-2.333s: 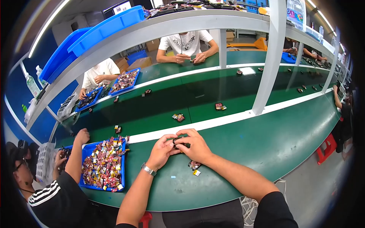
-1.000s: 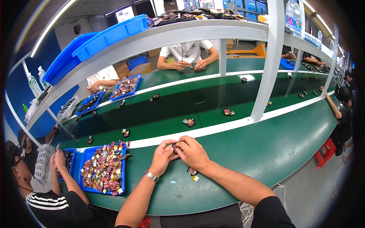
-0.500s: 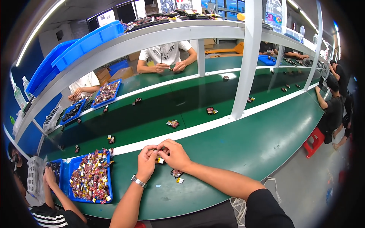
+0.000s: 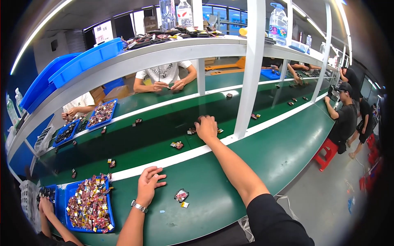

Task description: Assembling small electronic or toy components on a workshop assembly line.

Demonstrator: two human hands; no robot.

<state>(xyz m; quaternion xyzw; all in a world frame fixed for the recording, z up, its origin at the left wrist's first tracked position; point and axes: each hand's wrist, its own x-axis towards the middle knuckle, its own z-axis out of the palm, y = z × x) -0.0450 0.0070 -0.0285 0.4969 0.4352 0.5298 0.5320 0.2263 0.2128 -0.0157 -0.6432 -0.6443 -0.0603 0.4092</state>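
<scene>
My left hand [image 4: 149, 183] hovers above the green bench [image 4: 262, 176] with its fingers apart and nothing in it. Out over the dark green belt [image 4: 156, 133] reaches my right hand [image 4: 207, 128]; its fingers point down and their tips are hidden, so any grip does not show. Beside it on the belt sit a small electronic assembly [image 4: 191, 131] and, partly covered by the hand, another assembly [image 4: 220, 130]. A third assembly [image 4: 177, 145] lies nearer. On the bench between my forearms rests a dark-rimmed assembly [image 4: 181, 195] with a yellow-and-white battery [image 4: 185, 204].
A blue tray [image 4: 111, 213] heaped with red and yellow battery parts stands at left, next to a co-worker's hands [image 4: 46, 205]. A white post [image 4: 248, 74] rises right of my right hand, supporting an overhead shelf [image 4: 164, 49]. Other people sit across the belt and at right.
My hands were together over the bench, fingers on a small assembly. Now they are apart: the right has reached forward over the belt, the left has opened. The view has shifted right.
</scene>
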